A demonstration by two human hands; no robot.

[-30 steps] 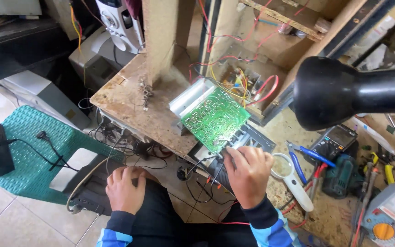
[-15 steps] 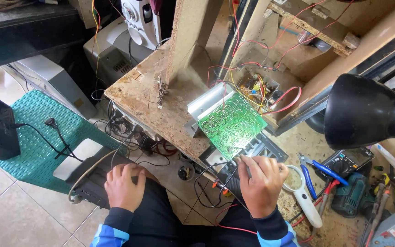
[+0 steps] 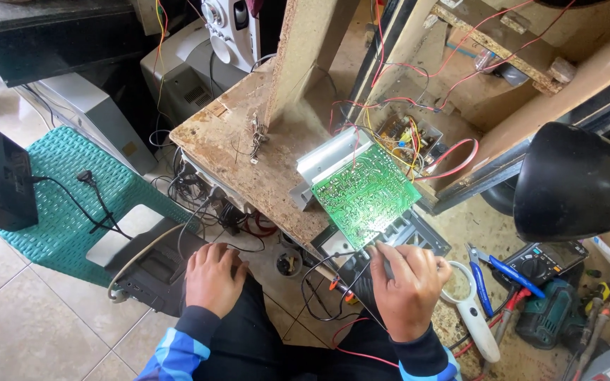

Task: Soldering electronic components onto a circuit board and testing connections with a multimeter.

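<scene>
A green circuit board [image 3: 365,194] with a silver metal heat sink [image 3: 326,161] lies tilted on the edge of a worn chipboard bench [image 3: 238,152]. My right hand [image 3: 407,282] is just below the board's near edge, fingers pinched on a thin black probe with wires trailing from it. My left hand [image 3: 211,275] rests flat on my knee, fingers together, holding nothing. Black and red leads loop between my hands.
A black lamp shade [image 3: 577,183] hangs at the right. Blue-handled pliers [image 3: 492,271], a white magnifier [image 3: 471,314], a multimeter [image 3: 548,257] and a teal drill [image 3: 548,317] lie on the bench at right. A teal mat [image 3: 51,212] and black boxes sit left.
The view has shifted so the board and bench sit lower and closer. My right hand has stayed at the board's near edge with the probe; my left hand has stayed on my knee.
</scene>
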